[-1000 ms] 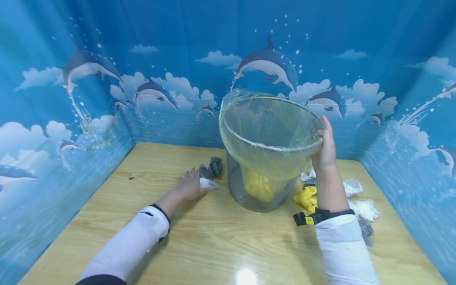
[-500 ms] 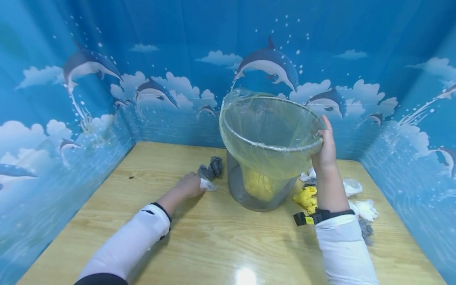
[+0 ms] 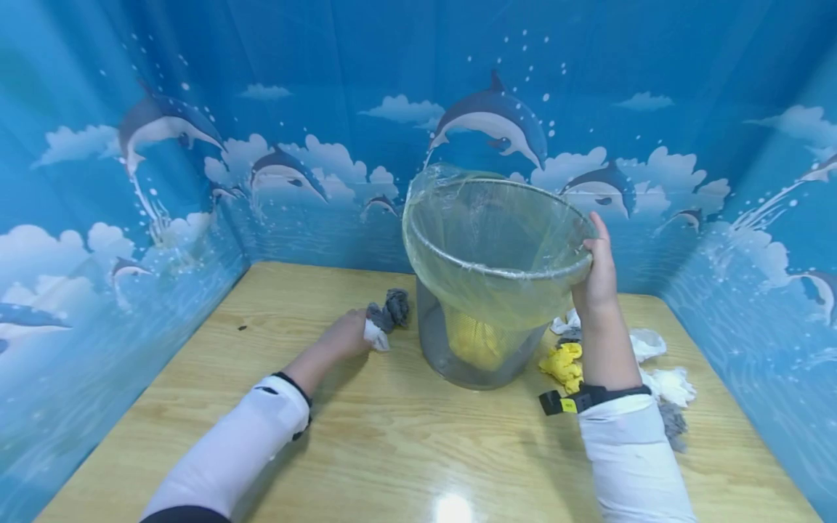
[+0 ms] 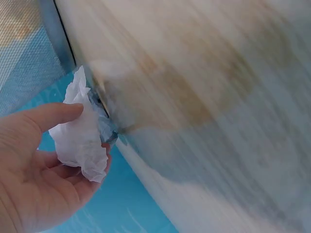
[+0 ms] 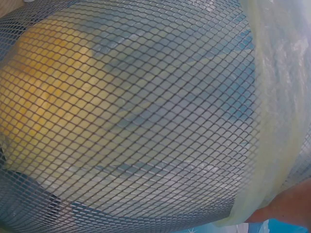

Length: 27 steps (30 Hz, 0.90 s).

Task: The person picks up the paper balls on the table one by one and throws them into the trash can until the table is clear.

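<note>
A crumpled white tissue [image 3: 375, 335] is pinched between the thumb and fingers of my left hand [image 3: 345, 337], low over the left half of the table. In the left wrist view the tissue [image 4: 80, 138] shows fully, with a grey crumpled piece close behind it. Just beyond that hand lie grey crumpled pieces [image 3: 397, 307]. My right hand [image 3: 596, 270] grips the right rim of a grey mesh wastebasket [image 3: 430, 341]. A translucent yellow-green bag [image 3: 503, 301] lines the basket and folds over its rim. Something yellow [image 5: 48, 92] shows through the mesh near the bottom.
Right of the basket lie a yellow crumpled piece [image 3: 562, 365], white crumpled pieces [image 3: 670, 385] and a grey one [image 3: 672, 425], partly behind my right forearm. A small dark speck [image 3: 242, 328] is at the table's left. Blue dolphin-print curtains [image 3: 327, 109] enclose the table's back and sides.
My left hand, first laid over the white tissue with fingers extended, has closed on it and turned it slightly toward the grey pieces. The right hand and basket have stayed put.
</note>
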{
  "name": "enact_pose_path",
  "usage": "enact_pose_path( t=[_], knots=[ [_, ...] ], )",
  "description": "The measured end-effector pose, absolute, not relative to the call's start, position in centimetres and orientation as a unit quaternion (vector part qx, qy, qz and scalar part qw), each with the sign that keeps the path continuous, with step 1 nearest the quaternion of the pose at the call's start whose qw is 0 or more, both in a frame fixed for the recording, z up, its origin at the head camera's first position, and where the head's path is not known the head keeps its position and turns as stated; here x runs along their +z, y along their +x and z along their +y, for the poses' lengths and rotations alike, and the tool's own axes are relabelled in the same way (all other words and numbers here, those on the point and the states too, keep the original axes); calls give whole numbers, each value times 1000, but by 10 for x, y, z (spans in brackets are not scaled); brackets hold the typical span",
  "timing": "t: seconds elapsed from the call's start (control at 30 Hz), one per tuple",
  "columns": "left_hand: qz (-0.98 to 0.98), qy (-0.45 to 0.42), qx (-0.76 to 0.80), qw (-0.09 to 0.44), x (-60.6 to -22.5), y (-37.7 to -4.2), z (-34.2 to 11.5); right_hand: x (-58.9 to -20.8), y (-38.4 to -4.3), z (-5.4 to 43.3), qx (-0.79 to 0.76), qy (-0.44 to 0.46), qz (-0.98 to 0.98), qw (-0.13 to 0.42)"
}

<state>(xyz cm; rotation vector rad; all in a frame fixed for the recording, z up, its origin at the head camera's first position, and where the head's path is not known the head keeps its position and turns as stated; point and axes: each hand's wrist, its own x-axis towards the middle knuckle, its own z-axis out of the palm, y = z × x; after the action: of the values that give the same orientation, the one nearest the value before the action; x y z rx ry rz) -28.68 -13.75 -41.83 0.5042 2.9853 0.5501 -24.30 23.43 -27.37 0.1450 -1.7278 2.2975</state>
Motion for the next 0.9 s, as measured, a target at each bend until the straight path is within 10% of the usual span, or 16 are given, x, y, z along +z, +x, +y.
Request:
enact_pose_path(
  t=[0.9],
  knots=[
    [939,95,323,-75,-339,-299,-153,-273,-244,234,791,45,-595,132]
  ],
)
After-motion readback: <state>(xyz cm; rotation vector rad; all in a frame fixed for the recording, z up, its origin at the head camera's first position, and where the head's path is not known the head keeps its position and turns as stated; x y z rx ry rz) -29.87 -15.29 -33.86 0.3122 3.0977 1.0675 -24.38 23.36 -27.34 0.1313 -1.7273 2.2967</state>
